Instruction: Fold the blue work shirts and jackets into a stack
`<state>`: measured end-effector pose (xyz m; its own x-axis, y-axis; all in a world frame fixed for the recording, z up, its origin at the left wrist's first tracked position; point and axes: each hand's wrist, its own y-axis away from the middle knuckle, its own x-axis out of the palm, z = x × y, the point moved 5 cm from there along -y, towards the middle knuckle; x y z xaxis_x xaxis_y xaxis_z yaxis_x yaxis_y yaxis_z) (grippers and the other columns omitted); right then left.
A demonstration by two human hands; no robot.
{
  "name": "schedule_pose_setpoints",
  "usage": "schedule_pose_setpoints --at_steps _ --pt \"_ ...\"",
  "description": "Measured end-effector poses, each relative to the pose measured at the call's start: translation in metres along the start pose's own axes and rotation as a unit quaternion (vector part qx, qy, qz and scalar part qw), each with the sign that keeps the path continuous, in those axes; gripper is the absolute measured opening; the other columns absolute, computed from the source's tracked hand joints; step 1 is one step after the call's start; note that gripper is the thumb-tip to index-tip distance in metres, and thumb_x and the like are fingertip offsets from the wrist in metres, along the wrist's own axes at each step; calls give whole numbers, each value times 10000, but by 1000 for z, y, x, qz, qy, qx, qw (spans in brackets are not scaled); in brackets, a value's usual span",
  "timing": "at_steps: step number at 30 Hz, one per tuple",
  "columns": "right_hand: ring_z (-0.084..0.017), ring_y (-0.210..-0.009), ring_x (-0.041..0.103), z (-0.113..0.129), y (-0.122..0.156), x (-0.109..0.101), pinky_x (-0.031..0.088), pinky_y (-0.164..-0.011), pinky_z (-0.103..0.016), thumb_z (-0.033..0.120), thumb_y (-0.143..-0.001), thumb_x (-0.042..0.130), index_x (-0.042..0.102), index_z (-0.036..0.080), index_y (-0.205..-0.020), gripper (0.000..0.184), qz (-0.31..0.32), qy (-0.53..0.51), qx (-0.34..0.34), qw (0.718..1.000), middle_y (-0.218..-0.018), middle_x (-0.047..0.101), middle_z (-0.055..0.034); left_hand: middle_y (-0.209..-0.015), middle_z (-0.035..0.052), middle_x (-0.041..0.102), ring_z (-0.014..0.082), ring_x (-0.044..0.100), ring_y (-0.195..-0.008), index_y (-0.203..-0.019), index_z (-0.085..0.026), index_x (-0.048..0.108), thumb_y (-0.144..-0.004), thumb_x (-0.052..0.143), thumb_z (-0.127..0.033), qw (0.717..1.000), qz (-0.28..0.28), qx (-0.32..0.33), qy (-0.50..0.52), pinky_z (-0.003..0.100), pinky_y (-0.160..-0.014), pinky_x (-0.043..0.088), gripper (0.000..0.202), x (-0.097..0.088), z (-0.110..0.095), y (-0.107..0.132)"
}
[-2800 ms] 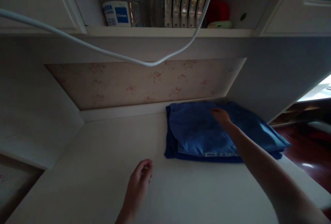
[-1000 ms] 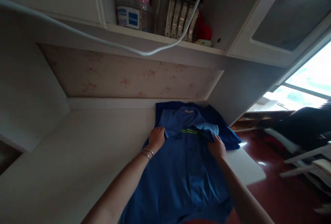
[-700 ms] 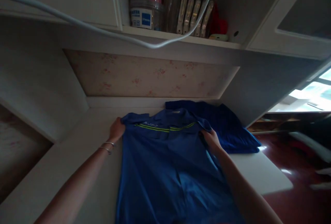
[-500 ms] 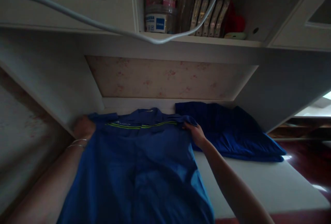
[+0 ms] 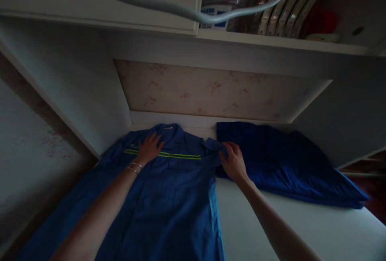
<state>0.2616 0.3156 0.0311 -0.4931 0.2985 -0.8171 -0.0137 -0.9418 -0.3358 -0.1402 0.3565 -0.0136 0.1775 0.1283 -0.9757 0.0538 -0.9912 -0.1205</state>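
A blue work shirt [image 5: 169,196] with a yellow-green stripe across the chest lies spread flat on the white desk [image 5: 271,225], collar toward the wall. My left hand [image 5: 149,148] rests flat on its left chest with fingers spread, a bracelet at the wrist. My right hand [image 5: 233,162] lies on the shirt's right shoulder edge, fingers curled on the cloth. A folded pile of blue clothes [image 5: 280,164] sits just right of that hand.
The desk sits in a white alcove with a floral back panel [image 5: 217,90]. A shelf [image 5: 271,40] above holds jars and flat cases. A white cable [image 5: 169,5] hangs across the top. The desk's right end meets dark red floor.
The shirt came onto the desk and was slid left, away from the folded pile. My left hand let go of the shoulder and now lies flat on the chest.
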Motion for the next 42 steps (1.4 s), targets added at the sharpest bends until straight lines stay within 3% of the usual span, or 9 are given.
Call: schedule_pose_setpoints --at_steps 5,8,12,15,19,23,28,34,42 --pt "-364 -1377 417 3 -35 26 395 -1066 -489 446 -941 522 425 271 -1494 588 123 107 14 987 -1589 308 -142 -1623 92 314 454 191 -1486 -1477 -340 450 -913 258 -688 998 49 -24 25 865 -1024 89 690 34 -9 -27" --pt "-355 -1253 561 -8 -69 46 451 -987 -443 498 -921 552 237 188 -1578 791 189 90 78 975 -1477 479 -203 -1628 93 300 463 167 -1490 -1489 -342 428 -899 254 -707 997 54 -42 32 889 -1002 37 716 38 3 -40" --pt "-325 -1132 652 -16 -99 72 480 -899 -333 392 -797 703 660 175 -1247 501 278 63 97 954 -1153 724 -135 -1633 95 281 457 154 -1494 -1500 -335 410 -892 266 -712 996 56 -67 35 892 -994 3 729 35 23 -51" --pt "-263 -966 717 -37 -108 67 496 -783 -273 270 -814 621 740 182 -1000 238 257 56 124 957 -969 765 -93 -1643 69 260 447 141 -1499 -1504 -345 398 -891 247 -717 995 56 -78 29 893 -996 10 733 35 31 -53" --pt "-210 -663 714 -87 -110 31 513 -657 -292 206 -887 426 668 125 -1183 391 204 57 194 958 -795 756 -88 -1635 79 282 424 185 -1493 -1491 -323 426 -915 236 -691 997 33 -62 9 881 -1012 38 709 36 29 -50" --pt "-257 -870 724 -106 -129 8 522 -809 -363 264 -911 462 559 111 -1334 461 156 82 197 964 -978 753 -142 -1603 130 346 404 287 -1454 -1458 -252 477 -945 284 -618 999 -25 -43 -16 835 -1058 106 659 31 19 -44" --pt "-307 -1252 571 -66 -172 45 429 -1019 -403 435 -911 565 457 184 -1423 580 145 96 140 975 -1397 563 -174 -1486 166 505 331 492 -1313 -1397 -147 521 -994 218 -462 988 -132 -42 -68 619 -1168 206 595 19 11 -34" --pt "-350 -1109 654 -47 -194 80 479 -912 -472 349 -986 410 429 71 -1389 490 120 109 205 965 -1161 665 -269 -1416 178 567 323 527 -1275 -1324 -109 581 -992 229 -425 987 -111 -27 -111 477 -1080 373 578 26 22 -42" --pt "-281 -1056 679 -77 -164 -11 472 -910 -372 278 -975 338 539 221 -1407 480 65 89 199 974 -1148 719 -125 -1340 170 622 329 595 -1170 -1250 -117 620 -977 284 -448 989 -104 -41 -94 463 -997 427 545 22 24 -49"
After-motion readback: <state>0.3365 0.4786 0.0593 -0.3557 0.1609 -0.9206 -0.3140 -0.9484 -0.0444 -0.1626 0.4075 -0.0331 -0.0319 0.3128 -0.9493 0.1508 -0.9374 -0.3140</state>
